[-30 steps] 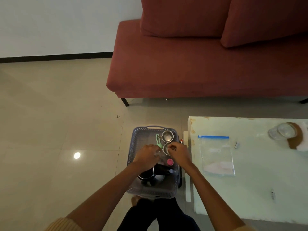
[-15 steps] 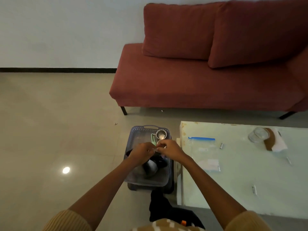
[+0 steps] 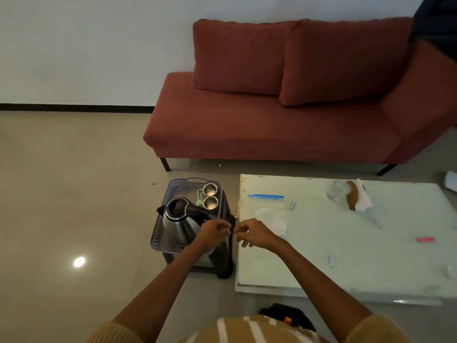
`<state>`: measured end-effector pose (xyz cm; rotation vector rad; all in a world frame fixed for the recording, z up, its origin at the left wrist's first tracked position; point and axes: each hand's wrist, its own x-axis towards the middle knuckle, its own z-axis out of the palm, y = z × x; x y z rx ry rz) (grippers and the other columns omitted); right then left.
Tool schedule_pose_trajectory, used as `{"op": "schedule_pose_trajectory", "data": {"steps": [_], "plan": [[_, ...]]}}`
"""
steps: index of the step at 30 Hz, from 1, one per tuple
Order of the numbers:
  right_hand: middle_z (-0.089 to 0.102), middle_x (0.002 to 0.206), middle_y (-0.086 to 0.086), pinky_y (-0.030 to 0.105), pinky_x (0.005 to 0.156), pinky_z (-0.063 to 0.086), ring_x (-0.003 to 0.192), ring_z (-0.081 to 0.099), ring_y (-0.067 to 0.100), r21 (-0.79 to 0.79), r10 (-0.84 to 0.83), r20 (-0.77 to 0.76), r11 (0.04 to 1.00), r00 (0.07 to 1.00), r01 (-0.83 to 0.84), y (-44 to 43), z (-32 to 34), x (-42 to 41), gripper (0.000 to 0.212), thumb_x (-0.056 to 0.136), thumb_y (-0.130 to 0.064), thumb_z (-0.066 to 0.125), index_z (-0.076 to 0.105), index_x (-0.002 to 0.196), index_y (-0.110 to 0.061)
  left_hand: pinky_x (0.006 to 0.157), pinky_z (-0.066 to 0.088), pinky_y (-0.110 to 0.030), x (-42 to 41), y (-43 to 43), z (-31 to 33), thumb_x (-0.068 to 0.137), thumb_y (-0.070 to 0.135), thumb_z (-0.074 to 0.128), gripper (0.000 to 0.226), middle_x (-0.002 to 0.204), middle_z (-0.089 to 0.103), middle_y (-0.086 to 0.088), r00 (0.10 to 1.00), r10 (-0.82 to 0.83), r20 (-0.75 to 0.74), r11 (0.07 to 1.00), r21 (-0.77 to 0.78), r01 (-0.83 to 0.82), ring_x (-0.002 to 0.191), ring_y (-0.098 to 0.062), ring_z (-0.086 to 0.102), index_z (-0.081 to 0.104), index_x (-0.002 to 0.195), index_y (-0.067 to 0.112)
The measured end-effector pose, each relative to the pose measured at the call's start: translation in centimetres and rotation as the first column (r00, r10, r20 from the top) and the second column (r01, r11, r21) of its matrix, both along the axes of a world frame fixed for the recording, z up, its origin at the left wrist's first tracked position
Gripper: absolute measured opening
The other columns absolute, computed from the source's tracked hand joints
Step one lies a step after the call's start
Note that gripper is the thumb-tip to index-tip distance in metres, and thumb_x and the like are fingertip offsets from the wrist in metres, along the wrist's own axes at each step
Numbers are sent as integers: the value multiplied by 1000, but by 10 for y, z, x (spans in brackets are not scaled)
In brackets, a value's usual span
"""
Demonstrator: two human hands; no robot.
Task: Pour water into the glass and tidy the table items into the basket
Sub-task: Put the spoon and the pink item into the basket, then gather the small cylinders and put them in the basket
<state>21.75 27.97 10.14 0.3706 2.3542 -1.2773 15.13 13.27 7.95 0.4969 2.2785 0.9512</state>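
At centre frame, the left grip (image 3: 214, 230) and right grip (image 3: 256, 234) hover side by side, slightly apart. Their fingers are loosely curled, with nothing seen in either. The left grip is over the near right corner of the basket (image 3: 195, 180), the right grip over the left edge of the table (image 3: 321, 273). The basket sits on a dark stand (image 3: 223, 266) just left of the table. It holds a kettle (image 3: 176, 220), two metal cups (image 3: 210, 189) at its far right, and a green tool (image 3: 199, 199) beside them. On the table, the glass (image 3: 336, 190) is at upper right beside a brown piece (image 3: 351, 196). A zip bag (image 3: 267, 206) lies near the right grip, and a pink item (image 3: 425, 240) is far right. Whether the glass holds water cannot be told.
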Motion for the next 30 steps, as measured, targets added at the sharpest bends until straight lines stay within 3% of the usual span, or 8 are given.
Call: {"op": "schedule_pose_trajectory", "data": {"steps": [5,9,14,17,20,25,30], "plan": [[66,108,18,17,63,48,74,62,16,-59,19,91,998,996,-14,67,-17,38,25,89,-15,55,62,110,-3,63,50,-11,32,68,-16,89,2,51,18,83,63,-4,994,5,106,1000,-31,-2,68,-5,58,63,103,5],[66,100,16,18,59,45,64,59,10,-61,-21,171,998,985,32,156,-31,83,24,88,-15,56,62,107,-3,48,42,-6,64,146,-26,88,-7,45,21,76,59,-2,981,43,187,999,-38,-37,65,-7,56,59,96,7],[64,79,5,18,51,42,56,58,10,18,-305,225,951,926,309,262,-57,141,13,84,-9,53,64,90,-9,50,42,-5,109,240,-38,87,-4,49,23,82,62,-6,964,-9,266,995,-93,35,64,-5,57,62,106,-2],[62,72,2,20,50,42,53,58,11,31,-436,277,895,856,446,298,-73,173,11,85,-11,51,60,80,-13,58,43,-10,129,276,-42,88,7,50,23,88,65,-3,951,-54,304,990,-111,92,66,-6,60,63,107,6],[62,69,3,21,51,42,52,58,13,43,-514,337,846,789,532,318,-94,197,13,85,-12,50,58,74,-13,57,43,-8,139,296,-49,88,11,51,21,90,67,-1,935,-62,348,985,-128,112,67,-6,62,64,105,11],[62,67,4,20,50,41,51,58,16,29,-570,434,783,698,622,328,-134,208,14,82,-7,49,60,74,-13,61,45,-15,131,307,-73,87,10,51,17,89,69,-1,902,109,418,989,-138,-55,69,-10,63,64,96,18],[60,77,5,19,48,42,56,57,15,57,-513,482,827,710,559,340,-188,186,18,80,-4,53,60,94,-11,61,44,-19,128,309,-135,88,8,50,18,88,69,-2,841,265,471,962,-187,-199,68,-11,62,65,94,17]]}}
